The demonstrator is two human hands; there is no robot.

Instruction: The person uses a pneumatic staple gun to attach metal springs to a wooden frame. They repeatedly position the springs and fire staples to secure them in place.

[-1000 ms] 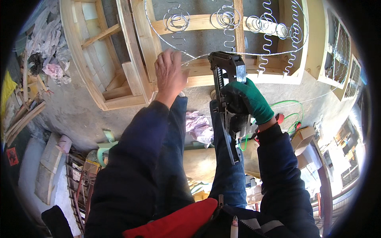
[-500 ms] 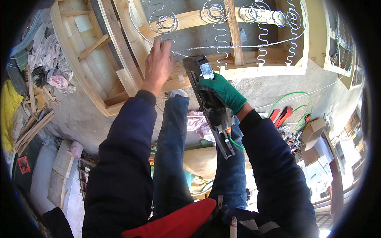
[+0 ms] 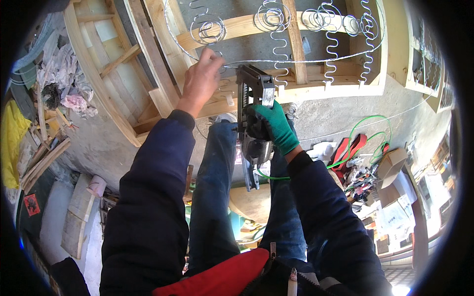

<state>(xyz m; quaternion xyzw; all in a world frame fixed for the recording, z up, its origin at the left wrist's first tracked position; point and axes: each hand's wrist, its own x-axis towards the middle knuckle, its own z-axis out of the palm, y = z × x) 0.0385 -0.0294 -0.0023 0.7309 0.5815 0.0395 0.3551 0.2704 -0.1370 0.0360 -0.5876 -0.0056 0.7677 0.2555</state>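
My left hand (image 3: 201, 79), bare, has its fingers closed at a long steel wire (image 3: 296, 61); the fingertips partly hide the grip. Just above them is a coil spring (image 3: 207, 32), and the top of a zigzag spring is close by. My right hand (image 3: 274, 128), in a green glove, grips a black pneumatic fastener gun (image 3: 256, 84) with a long magazine. Its head is just below the wire, beside my left hand; contact cannot be made out. The wire curves over the wooden frame (image 3: 345, 89), whose springs (image 3: 272, 17) stand in a row.
Another wooden frame (image 3: 111, 64) lies at the left. A green air hose (image 3: 350, 148) loops over the floor at the right, near red straps (image 3: 348, 148) and an open cardboard box (image 3: 392, 167). Scrap wood (image 3: 47, 160) and crumpled plastic (image 3: 64, 69) are piled far left.
The gun has turned more upright, with its lower end swinging left and its head shifting slightly right. My right hand has moved left and a little down. My left hand stays at the wire.
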